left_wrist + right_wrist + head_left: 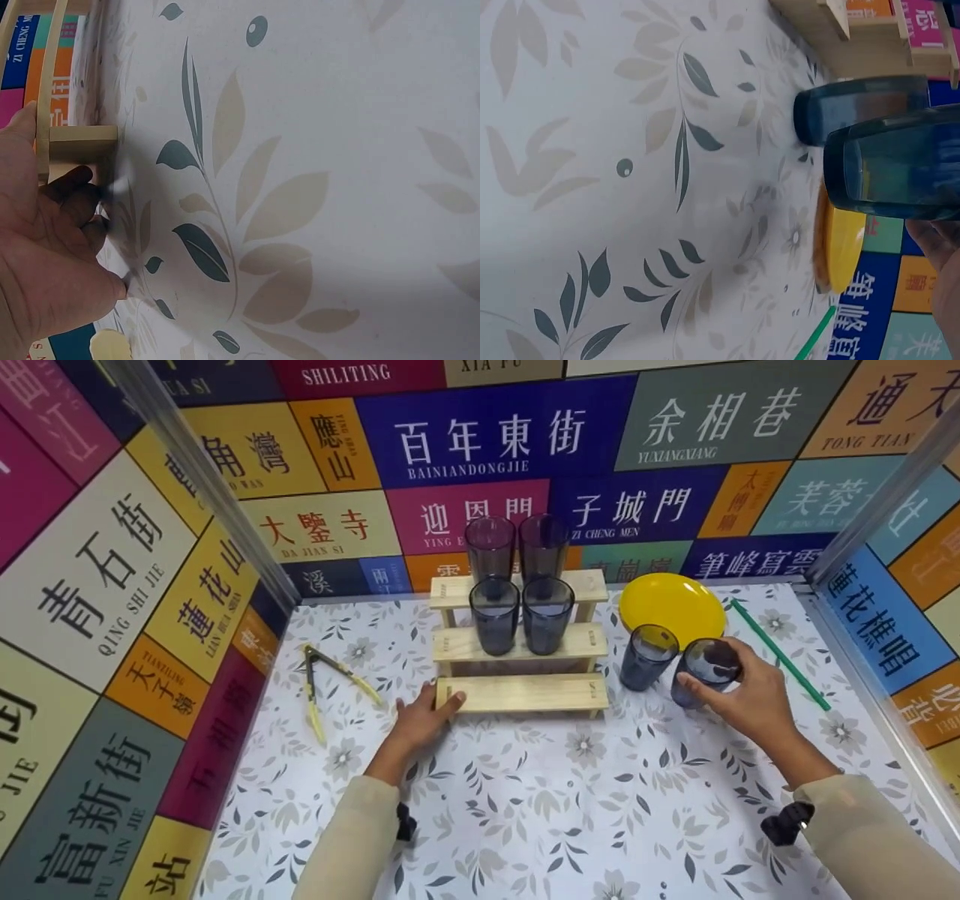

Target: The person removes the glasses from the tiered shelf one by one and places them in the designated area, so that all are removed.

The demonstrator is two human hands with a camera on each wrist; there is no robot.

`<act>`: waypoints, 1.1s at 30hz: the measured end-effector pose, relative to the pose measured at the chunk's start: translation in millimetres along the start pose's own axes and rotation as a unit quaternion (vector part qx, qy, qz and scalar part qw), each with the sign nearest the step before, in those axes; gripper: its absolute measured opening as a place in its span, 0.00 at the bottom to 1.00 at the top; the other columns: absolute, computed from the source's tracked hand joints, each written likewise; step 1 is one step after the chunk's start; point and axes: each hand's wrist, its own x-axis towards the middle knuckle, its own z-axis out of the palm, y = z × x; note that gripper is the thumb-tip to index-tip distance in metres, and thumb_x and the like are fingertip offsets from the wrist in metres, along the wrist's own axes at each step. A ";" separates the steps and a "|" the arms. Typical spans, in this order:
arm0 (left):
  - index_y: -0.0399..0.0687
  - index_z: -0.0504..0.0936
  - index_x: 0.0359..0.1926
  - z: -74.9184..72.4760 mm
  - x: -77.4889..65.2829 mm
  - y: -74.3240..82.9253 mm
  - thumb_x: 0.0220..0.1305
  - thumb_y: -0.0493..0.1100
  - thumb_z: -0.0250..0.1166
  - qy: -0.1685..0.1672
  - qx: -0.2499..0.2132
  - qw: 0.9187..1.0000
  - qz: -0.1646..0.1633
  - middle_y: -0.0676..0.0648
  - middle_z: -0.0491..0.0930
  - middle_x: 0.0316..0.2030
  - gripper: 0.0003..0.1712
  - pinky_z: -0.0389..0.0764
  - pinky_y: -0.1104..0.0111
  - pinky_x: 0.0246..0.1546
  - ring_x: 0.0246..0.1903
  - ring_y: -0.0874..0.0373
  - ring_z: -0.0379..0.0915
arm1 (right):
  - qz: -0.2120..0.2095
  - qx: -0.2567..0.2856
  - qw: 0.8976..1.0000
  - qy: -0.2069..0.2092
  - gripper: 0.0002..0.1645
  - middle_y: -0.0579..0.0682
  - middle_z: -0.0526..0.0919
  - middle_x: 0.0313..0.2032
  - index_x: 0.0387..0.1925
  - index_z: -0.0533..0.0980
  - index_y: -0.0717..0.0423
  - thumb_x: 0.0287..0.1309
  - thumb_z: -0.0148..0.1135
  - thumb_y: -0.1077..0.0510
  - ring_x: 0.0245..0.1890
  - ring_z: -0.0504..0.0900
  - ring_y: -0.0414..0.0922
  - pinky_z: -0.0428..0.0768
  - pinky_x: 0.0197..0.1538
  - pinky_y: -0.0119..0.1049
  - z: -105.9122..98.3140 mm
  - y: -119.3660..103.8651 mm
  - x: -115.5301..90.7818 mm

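Observation:
A three-tier wooden stand (525,695) stands mid-table. My left hand (426,716) grips the left end of its lowest step, thumb on top; the left wrist view shows the other fingers curled beside the wood (84,135). Two dark glass tumblers (548,619) stand on the middle step and two more (490,544) on the top one. Right of the stand, my right hand (750,694) holds a tumbler (701,675) between thumb and fingers. Just left of that one is another tumbler (646,660), upright on the table. In the right wrist view the held tumbler (900,165) partly overlaps its neighbour (855,109).
Behind the right-hand tumblers lies a yellow plate (671,604), with a green stick (780,655) to its right. A yellow-and-black, two-legged hinged tool (311,686) rests left of the stand. Panels with printed lettering (495,435) enclose the back and sides of the flower-patterned tabletop (525,810).

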 end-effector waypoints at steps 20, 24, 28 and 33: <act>0.58 0.57 0.90 1.0 -4.4 4.6 0.77 0.80 0.53 -0.006 -0.009 0.999 -0.053 0.38 0.46 0.90 0.54 0.27 0.35 0.88 0.88 0.28 0.26 | 0.101 -0.002 0.992 -0.072 0.69 0.71 0.75 0.74 0.85 0.57 0.60 0.62 0.75 0.24 0.73 0.74 0.70 0.75 0.74 0.72 10.8 30.2 35.2; 0.56 0.59 0.89 0.4 -3.3 5.0 0.78 0.79 0.53 -0.004 -0.005 0.999 -0.041 0.37 0.48 0.89 0.52 0.25 0.36 0.88 0.88 0.28 0.33 | 0.115 0.001 0.990 -0.079 0.72 0.72 0.72 0.77 0.87 0.54 0.60 0.60 0.75 0.23 0.76 0.72 0.72 0.72 0.76 0.73 14.3 33.9 38.2; 0.55 0.60 0.88 -0.4 -2.3 5.5 0.79 0.78 0.53 -0.004 -0.005 0.999 -0.036 0.36 0.48 0.89 0.51 0.25 0.36 0.88 0.88 0.28 0.34 | 0.119 0.002 0.989 -0.084 0.74 0.74 0.69 0.79 0.87 0.52 0.62 0.60 0.75 0.23 0.79 0.68 0.73 0.68 0.78 0.74 17.3 38.0 39.0; 0.54 0.59 0.89 -1.0 -3.5 5.7 0.79 0.78 0.54 -0.002 -0.004 0.999 -0.041 0.37 0.47 0.89 0.52 0.26 0.36 0.88 0.88 0.27 0.32 | 0.120 0.012 0.989 -0.084 0.74 0.74 0.67 0.79 0.87 0.52 0.62 0.60 0.76 0.24 0.79 0.67 0.74 0.67 0.79 0.74 20.2 42.1 39.5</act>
